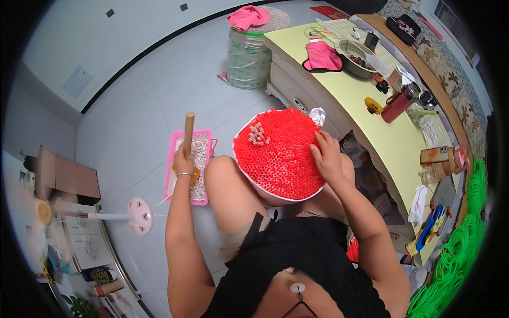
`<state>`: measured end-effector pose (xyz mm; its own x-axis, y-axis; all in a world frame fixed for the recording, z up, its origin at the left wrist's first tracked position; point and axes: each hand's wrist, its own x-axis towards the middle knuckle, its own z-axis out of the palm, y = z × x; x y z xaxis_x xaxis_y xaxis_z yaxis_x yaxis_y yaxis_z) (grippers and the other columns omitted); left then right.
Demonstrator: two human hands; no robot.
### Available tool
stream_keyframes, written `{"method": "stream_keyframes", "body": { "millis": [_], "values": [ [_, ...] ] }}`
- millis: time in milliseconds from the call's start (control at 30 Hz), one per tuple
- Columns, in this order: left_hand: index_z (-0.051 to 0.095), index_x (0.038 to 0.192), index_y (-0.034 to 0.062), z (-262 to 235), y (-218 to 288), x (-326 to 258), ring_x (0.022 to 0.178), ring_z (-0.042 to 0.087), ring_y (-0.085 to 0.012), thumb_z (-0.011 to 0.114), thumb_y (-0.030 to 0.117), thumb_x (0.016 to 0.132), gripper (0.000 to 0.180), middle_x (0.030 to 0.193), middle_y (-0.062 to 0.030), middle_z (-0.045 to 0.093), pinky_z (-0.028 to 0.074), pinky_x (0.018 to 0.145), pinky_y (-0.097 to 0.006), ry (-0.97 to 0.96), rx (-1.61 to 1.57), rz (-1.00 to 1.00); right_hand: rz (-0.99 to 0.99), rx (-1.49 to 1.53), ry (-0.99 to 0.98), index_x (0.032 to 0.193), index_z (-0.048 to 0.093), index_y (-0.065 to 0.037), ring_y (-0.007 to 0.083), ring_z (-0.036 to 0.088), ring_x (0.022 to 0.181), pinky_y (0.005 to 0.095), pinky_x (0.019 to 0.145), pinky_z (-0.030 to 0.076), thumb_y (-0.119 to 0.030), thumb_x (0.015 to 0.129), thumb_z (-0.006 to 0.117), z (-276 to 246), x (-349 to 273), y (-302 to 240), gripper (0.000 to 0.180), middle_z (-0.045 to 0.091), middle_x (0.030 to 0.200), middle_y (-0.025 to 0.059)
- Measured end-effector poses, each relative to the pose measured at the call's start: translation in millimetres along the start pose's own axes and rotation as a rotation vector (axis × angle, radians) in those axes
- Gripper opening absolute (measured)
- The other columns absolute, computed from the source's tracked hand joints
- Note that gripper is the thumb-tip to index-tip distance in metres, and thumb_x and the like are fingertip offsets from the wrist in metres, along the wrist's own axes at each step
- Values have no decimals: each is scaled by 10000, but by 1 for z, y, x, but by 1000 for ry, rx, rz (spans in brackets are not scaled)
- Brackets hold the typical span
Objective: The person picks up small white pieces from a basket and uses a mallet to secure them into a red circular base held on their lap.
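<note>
Head view: left hand (183,162), left of centre, closed around a pale wooden cylindrical rod (189,130) that rises above it. Right hand (328,157) open, resting on right edge of round bundle of thin red tubes (278,167), mid-frame.

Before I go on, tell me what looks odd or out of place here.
A cluster of pale, tube-like pieces stands out toward the upper left of the red bundle, across from the right hand. It looks odd because the surrounding pieces are all red.
</note>
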<state>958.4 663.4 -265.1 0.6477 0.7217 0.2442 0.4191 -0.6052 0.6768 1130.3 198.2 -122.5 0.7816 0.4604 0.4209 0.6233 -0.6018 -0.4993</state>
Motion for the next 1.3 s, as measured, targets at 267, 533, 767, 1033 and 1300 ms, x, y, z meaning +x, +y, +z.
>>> {"method": "stream_keyframes", "body": {
  "millis": [267,533,767,1033,1300],
  "values": [
    [591,1256,113,-72,155,-7,873,565,-321,627,-77,702,587,951,-144,577,460,783,-403,18,92,591,120,287,-104,1210,596,7,371,537,1123,419,994,408,-199,908,599,-35,-10,-9,366,575,1254,199],
    [620,1255,191,-75,323,-33,796,537,-250,586,97,765,500,833,-72,529,420,712,-374,-132,325,1197,-107,531,-131,1251,564,3,340,551,1176,380,1010,422,-207,891,635,-103,33,-74,423,584,1245,212],
    [624,1206,168,-41,391,-63,890,551,-232,553,185,815,397,907,-68,548,428,817,-413,-146,408,1404,92,214,-319,1414,303,21,406,639,893,453,765,512,-140,772,737,-95,13,-98,791,628,977,270],
    [654,1141,76,-100,334,-19,866,624,-286,669,81,780,362,994,-117,655,504,757,-365,115,39,1094,527,673,-183,1179,570,-10,97,562,688,239,590,477,-89,861,675,-85,-34,-31,344,603,879,22],
    [734,918,87,-83,16,10,795,660,-339,676,219,773,205,839,-160,693,524,733,-426,-241,583,-15,484,1050,-89,1111,513,16,75,416,401,206,353,336,-209,808,697,-142,-52,-3,420,515,632,35]
  ]
}}
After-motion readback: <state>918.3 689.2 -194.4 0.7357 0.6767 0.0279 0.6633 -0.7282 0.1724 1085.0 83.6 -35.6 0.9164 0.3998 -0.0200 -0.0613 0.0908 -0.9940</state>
